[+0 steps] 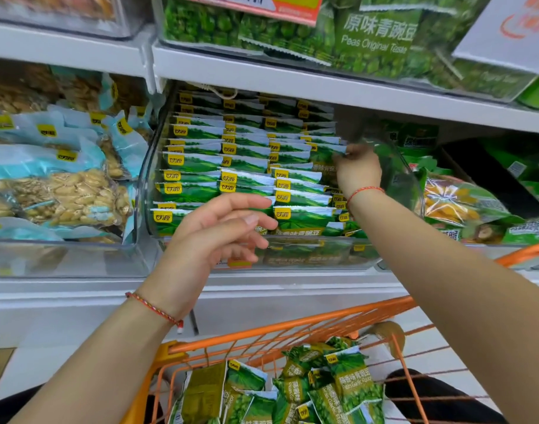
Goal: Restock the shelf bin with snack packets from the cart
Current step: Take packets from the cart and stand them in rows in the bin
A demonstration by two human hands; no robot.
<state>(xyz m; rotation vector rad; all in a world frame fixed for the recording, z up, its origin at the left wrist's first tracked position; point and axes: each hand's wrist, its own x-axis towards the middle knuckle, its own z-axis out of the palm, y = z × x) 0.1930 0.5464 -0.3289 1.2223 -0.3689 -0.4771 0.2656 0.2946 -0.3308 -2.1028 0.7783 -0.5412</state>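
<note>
Pinching a snack packet (329, 154) in the shelf bin (308, 255), right grip (358, 169); left grip (219, 231) loose.

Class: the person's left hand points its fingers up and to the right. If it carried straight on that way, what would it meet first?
Probably the green-and-white snack packets standing in rows in the clear plastic shelf bin. The open left hand hovers before them; its depth from them is unclear.

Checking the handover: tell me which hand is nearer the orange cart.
Left. The left hand hovers open in front of the clear bin, just above the orange cart. The right hand reaches deep into the bin, touching the green packets.
</note>
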